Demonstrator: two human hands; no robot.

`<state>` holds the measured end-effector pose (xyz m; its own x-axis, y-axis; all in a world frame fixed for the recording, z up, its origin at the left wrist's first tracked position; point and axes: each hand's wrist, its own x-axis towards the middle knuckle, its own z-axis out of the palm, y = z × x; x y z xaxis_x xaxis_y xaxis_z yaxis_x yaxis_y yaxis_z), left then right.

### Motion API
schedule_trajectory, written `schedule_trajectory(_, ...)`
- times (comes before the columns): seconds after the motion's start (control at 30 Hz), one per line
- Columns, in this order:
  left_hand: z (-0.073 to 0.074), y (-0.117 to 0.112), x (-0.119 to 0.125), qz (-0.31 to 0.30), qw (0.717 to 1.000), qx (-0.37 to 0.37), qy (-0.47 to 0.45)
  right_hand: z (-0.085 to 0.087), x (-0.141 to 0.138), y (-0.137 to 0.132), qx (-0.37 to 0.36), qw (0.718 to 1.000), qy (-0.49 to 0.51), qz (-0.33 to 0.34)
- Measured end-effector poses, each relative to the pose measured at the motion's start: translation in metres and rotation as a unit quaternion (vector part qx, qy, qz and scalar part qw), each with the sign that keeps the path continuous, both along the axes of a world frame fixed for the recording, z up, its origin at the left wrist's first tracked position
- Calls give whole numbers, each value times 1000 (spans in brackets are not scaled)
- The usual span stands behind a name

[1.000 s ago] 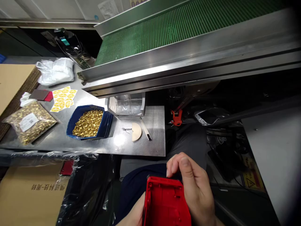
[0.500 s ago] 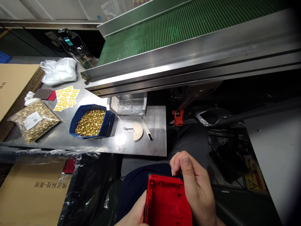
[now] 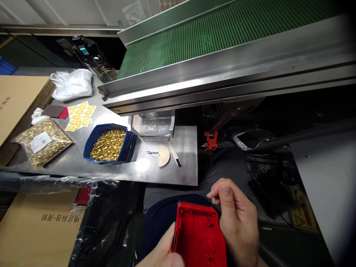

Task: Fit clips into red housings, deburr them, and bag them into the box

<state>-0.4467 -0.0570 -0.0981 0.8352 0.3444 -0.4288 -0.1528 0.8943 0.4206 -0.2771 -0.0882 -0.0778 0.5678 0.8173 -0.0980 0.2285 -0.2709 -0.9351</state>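
A red plastic housing, hollow with small posts along its inner edges, is tilted with its open side toward me above my lap. My left hand grips its left side, the thumb over the lower left edge; the lower part runs out of view. Along the housing's right edge is my right hand, its fingers curled in and the thumb pressed against them. Whether anything small sits in those fingers is hidden. Past the hands, on the metal table, lie a half-round beige disc and a slim pen-like tool.
A blue bin of small gold-coloured metal parts stands on the table, left of a clear-walled tray. Further left are a bag of similar parts and yellow stickers. A green conveyor crosses above; orange-handled scissors hang beside the table.
My right hand has shifted slightly right, its fingertips off the housing's top corner. My left thumb has come up over the lower left edge. The housing moved a little up.
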Motion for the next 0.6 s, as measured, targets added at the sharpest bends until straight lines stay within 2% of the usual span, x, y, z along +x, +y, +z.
schedule_trajectory(0.1, -2, -1, 1, -2, 1000, -12, -14, 2, 1, -3, 16, 998, 22, 57)
schedule_trajectory(0.13, -2, -2, 1, -3, 1000, -16, -19, 2, 1, -6, 17, 998, 18, 52)
schedule_trajectory(0.2, -3, -4, 0, -7, 999, -23, -29, -1, 3, -11, 36, 999, -3, -21)
schedule_trajectory(0.3, -4, -7, -5, -15, 998, -32, -43, -9, 11, -18, 94, 975, -50, -197)
schedule_trajectory(0.33, -4, -7, -7, -18, 998, -36, -47, -11, 16, -19, 84, 971, -60, -214)
schedule_trajectory(0.37, -4, -8, -8, -20, 998, -39, -51, -13, 21, -19, 58, 976, -61, -201)
schedule_trajectory(0.4, -3, -8, -9, -22, 998, -41, -53, -13, 25, -17, 19, 986, -47, -158)
schedule_trajectory(0.47, 0, -6, -11, -24, 997, -46, -55, -11, 32, -11, -59, 998, 34, -8)
schedule_trajectory(0.53, 4, -4, -11, -17, 997, -48, -55, -8, 35, -3, -97, 972, 151, 154)
schedule_trajectory(0.6, 8, -3, -11, -6, 997, -44, -55, -5, 37, 2, -103, 932, 221, 267)
